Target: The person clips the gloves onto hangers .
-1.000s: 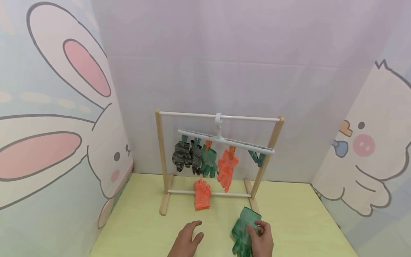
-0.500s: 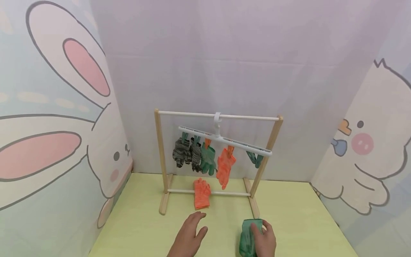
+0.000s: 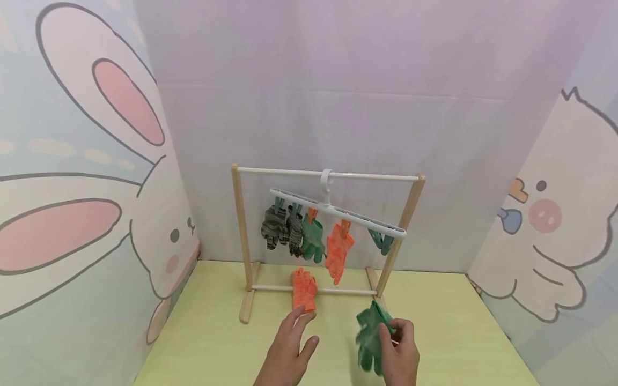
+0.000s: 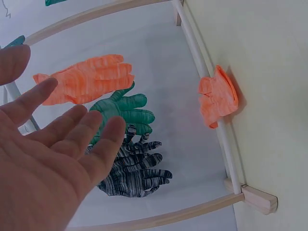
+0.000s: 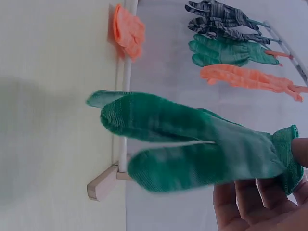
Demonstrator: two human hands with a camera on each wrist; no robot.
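Note:
My right hand (image 3: 402, 354) pinches a green glove (image 3: 369, 339) by its cuff, and the fingers of the glove hang down over the table. In the right wrist view the thumb presses the cuff (image 5: 287, 154) against the fingers. My left hand (image 3: 288, 348) holds nothing; its fingers are spread, their tips just in front of an orange glove (image 3: 303, 289) that lies across the rack's lower bar. From a white hanger (image 3: 357, 217), tilted down to the right, hang two grey-black gloves (image 3: 274, 225), a green glove (image 3: 313, 239) and an orange glove (image 3: 339, 252), each clipped by a peg.
A wooden rack (image 3: 241, 230) with white bars carries the hanger by its hook (image 3: 325, 183). Bare teal pegs (image 3: 381, 241) hang at the hanger's right end. Behind the yellow table (image 3: 449, 321) stand a pale curtain and cartoon-printed side panels (image 3: 545, 257).
My right hand has lifted and turned the green glove, so its fingers now hang down. The left hand has moved slightly forward and right. The hanger tilts further down at its right end.

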